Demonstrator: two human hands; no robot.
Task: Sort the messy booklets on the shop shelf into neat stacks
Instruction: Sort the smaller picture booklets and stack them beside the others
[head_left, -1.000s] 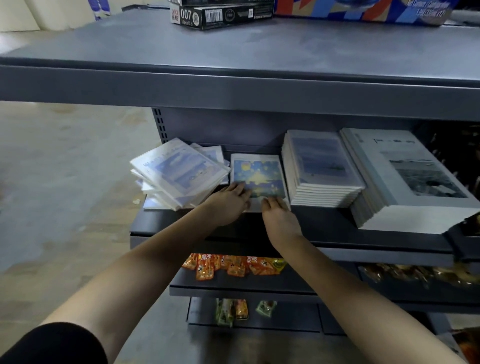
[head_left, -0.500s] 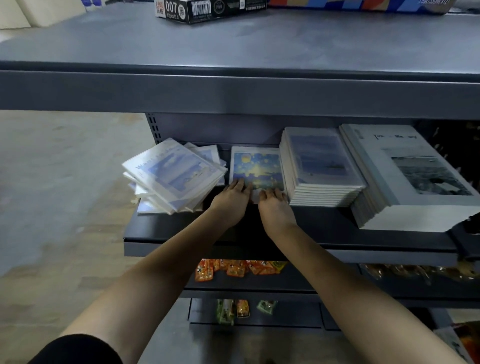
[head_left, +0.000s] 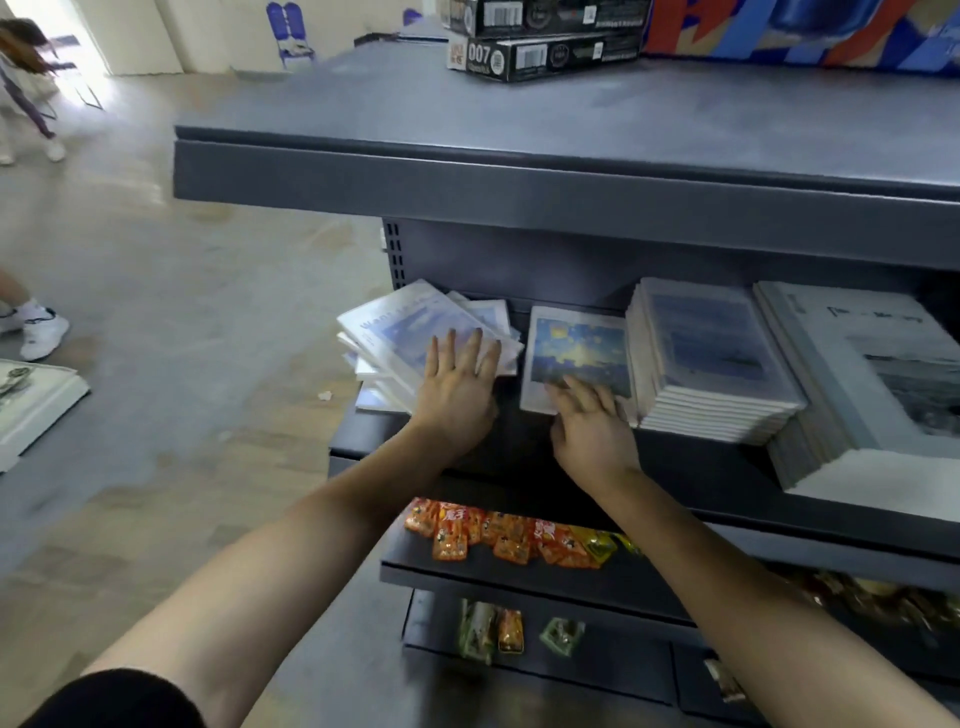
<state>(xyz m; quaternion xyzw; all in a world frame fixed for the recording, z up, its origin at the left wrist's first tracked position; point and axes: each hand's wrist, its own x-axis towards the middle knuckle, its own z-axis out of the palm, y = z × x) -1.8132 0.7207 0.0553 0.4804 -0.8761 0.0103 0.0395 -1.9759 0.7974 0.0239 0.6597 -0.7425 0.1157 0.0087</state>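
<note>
A messy, skewed pile of white booklets (head_left: 395, 332) with pale blue covers lies at the left end of the dark shelf (head_left: 675, 467). My left hand (head_left: 457, 387) rests flat on that pile, fingers straight and spread. Right of it lies a booklet with a blue and yellow starry cover (head_left: 582, 348). My right hand (head_left: 592, 426) touches its near edge with loosely extended fingers. Further right stand a neat stack of blue-grey booklets (head_left: 711, 364) and a taller stack of larger white booklets (head_left: 872, 389).
The grey top shelf (head_left: 571, 171) overhangs the booklets and carries black boxes (head_left: 540, 52). Orange snack packets (head_left: 498, 535) lie on the shelf below, green ones (head_left: 478, 629) lower still. A person's white shoes (head_left: 36, 332) stand on the floor at left.
My left hand left the starry booklet and moved left onto the messy pile. The right hand stays at the starry booklet's near edge. The camera turned left.
</note>
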